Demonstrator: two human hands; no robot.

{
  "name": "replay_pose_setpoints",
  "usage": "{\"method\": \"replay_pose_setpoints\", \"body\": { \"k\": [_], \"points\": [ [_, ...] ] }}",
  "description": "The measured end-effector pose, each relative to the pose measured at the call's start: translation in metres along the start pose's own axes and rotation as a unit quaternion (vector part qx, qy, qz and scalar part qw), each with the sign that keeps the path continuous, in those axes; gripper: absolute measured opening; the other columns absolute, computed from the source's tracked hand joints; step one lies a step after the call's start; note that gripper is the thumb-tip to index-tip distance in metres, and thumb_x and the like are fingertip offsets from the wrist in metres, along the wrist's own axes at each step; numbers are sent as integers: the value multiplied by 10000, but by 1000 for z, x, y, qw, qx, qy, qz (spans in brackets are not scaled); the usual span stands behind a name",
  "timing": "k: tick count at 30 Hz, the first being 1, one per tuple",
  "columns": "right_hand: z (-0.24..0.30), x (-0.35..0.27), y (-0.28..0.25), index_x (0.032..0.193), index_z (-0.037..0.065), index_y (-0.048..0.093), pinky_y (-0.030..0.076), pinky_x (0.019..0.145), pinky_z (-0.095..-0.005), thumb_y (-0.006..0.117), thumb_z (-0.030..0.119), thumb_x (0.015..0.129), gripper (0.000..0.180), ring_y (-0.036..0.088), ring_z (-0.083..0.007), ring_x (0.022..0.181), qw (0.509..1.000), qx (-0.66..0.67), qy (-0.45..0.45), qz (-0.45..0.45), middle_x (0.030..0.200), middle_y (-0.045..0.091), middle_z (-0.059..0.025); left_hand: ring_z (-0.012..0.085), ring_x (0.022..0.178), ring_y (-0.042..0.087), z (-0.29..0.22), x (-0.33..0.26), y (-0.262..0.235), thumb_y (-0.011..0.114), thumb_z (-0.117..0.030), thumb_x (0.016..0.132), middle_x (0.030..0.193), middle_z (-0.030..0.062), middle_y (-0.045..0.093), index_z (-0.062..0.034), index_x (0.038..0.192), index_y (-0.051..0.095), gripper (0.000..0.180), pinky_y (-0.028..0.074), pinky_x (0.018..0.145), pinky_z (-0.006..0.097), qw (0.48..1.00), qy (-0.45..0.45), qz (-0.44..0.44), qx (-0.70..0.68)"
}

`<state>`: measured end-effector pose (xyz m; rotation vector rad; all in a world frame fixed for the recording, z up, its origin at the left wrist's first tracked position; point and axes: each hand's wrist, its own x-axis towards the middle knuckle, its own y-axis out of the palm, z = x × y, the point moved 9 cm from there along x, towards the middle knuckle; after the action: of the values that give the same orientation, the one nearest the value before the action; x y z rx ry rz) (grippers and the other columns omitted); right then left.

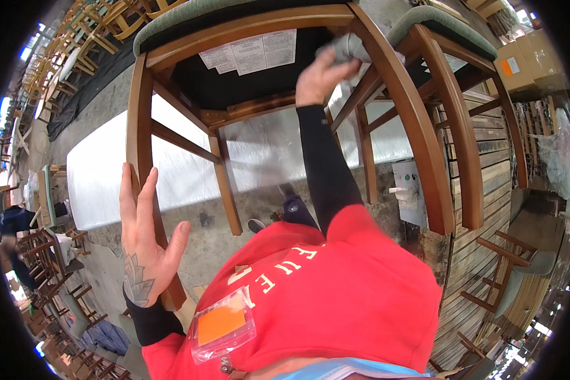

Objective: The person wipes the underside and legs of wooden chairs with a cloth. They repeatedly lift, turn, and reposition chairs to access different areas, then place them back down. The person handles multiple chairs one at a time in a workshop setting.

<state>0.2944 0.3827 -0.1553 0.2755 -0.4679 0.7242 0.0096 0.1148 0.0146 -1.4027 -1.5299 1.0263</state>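
Note:
A brown wooden chair [253, 26] with a green padded seat is tipped up in front of me, and its dark underside with white paper labels [259, 52] faces me. My left hand [147, 234] lies against the chair's left leg, fingers stretched and thumb apart. Up at the far right of the frame, my right hand [323, 79] is closed around a grey wad that looks like a cloth [348, 49]. The wad sits beside the joint of the right leg and the seat frame; whether it touches the wood is hard to tell, as it is slightly blurred.
Close on the right stands a second similar chair [453, 114]. Behind the legs is a surface covered in shiny plastic film [101, 164]. Cardboard boxes [532, 63], slatted wooden boards [487, 183] and a grey switch box [408, 190] lie to the right. Many chairs crowd the left.

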Motion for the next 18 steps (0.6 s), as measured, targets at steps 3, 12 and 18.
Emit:
{"method": "replay_pose_setpoints", "body": {
  "k": [3,12,18],
  "points": [
    [-22,14,15,1496,-142,206,213,1187,-593,565,281,1015,735,295,-525,1420,987,-140,39,-69,1519,294,-384,399,1495,310,-3,-2,0,654,-169,808,1642,210,244,-100,1526,427,756,306,1197,473,1000,7,-2,-7],
    [-196,-105,-46,1276,-175,522,383,1096,-523,424,422,1044,648,481,-510,1266,895,-268,332,133,1357,474,-385,447,1488,291,-2,0,-8,711,-167,783,1629,247,233,-76,1497,453,765,323,1183,502,1000,0,-4,-10],
    [-25,13,5,1438,-117,383,251,1196,-514,551,324,1008,638,323,-463,1433,997,-51,-42,-44,1526,367,-301,395,1509,279,2,0,4,646,-210,819,1645,212,230,-63,1506,449,730,277,1205,481,999,-22,31,-2]
  ]
}}
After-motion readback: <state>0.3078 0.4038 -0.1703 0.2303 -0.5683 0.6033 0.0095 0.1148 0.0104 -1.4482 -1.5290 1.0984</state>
